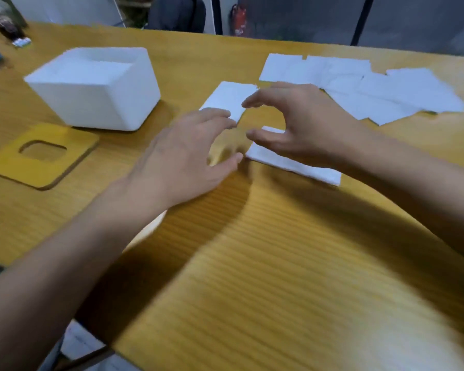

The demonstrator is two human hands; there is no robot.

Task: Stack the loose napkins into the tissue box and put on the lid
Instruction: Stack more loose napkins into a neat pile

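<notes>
The left hand and right hand are hovering open and empty over two folded napkins; a hasty pinch could crumple or scatter them.

The bare left forearm rises from the lower left corner to the frame's centre, where the left hand lies palm down, its fingers reaching forward and its thumb spread to the right. The bare right forearm comes in from the right edge. The right hand sits just right of centre, its fingers and thumb loosely curved leftward in an empty C shape, both hands slightly blurred.
</notes>
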